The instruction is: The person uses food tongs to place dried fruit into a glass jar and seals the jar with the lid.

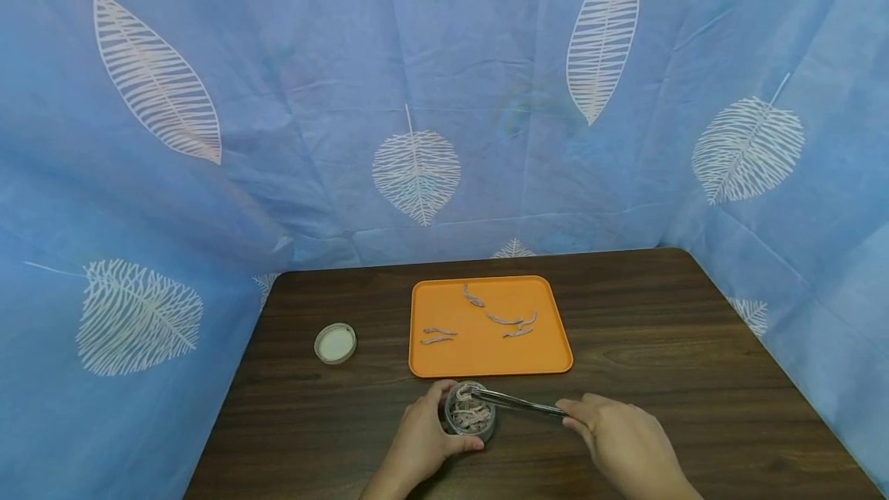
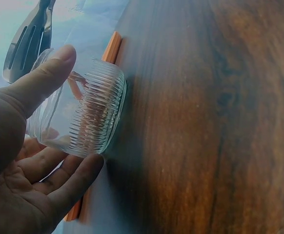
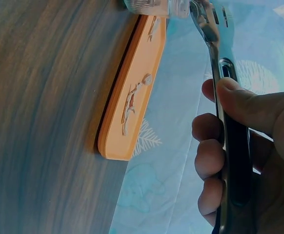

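My left hand grips a small clear ribbed jar, thumb on the near side and fingers around the far side. Greyish-brown dried strips fill part of the jar. With my right hand I hold metal tongs by their dark handle. Their tips reach over the jar's mouth, at a pale strip; whether they pinch it I cannot tell. In the left wrist view the slotted tongs head shows above the jar. Beyond the jar, several thin wrinkled strips lie on an orange tray.
A round lid with a pale inside lies left of the tray. Everything stands on a dark wooden table. Blue cloth with white leaf prints hangs behind and along both sides.
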`<state>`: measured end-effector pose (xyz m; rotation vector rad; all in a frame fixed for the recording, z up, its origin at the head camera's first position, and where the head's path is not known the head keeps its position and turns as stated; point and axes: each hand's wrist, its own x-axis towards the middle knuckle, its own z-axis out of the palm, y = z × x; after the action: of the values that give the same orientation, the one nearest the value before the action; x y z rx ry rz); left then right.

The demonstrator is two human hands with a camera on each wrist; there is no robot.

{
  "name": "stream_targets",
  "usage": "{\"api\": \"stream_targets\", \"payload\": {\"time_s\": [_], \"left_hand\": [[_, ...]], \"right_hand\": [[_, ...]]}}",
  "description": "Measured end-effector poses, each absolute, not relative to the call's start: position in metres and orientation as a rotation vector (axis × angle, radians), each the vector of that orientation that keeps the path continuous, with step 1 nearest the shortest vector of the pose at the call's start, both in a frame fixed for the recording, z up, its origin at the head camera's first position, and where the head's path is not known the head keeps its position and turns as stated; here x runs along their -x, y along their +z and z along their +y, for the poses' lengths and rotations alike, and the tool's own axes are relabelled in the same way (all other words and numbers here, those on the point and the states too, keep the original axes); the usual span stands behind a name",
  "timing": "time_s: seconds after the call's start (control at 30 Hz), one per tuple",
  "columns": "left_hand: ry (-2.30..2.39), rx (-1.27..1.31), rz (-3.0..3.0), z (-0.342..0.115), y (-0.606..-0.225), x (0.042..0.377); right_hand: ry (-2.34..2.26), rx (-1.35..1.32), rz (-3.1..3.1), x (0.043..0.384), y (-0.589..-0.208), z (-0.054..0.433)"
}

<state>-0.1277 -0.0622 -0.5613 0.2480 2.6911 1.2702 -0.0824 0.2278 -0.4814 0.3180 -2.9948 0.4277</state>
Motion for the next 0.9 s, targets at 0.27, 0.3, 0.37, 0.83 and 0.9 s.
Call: {"api": "stream_targets", "payload": {"time_s": [0.27,0.3,0.37,0.83,0.9], "left_hand": [[1.267,-0.255,2.691,-0.0625,-0.5627,0.1274],[1.267,-0.256,2.691,-0.0625,-0.5627,0.1274],[1.266,-0.255,2.689,-0.0626,-0.5627,0.1274],[1.255,-0.246,2.698,-0.0623,-0.5625,0.128],[1.255,-0.25,2.703,-0.0624,-0.5624,0.1278]], "right_hand": [[0.376,-0.346,-3.014,0.0824,-0.483,0.2268],[0.377,-0.35,-3.017,0.0825,-0.4831,0.227],[0.381,-0.354,-3.022,0.0826,-0.4829,0.2273],[0.453,-0.336,-3.045,0.085,-0.4814,0.2291],[0.472,-0.331,-3.039,0.0862,-0.4818,0.2302]]}}
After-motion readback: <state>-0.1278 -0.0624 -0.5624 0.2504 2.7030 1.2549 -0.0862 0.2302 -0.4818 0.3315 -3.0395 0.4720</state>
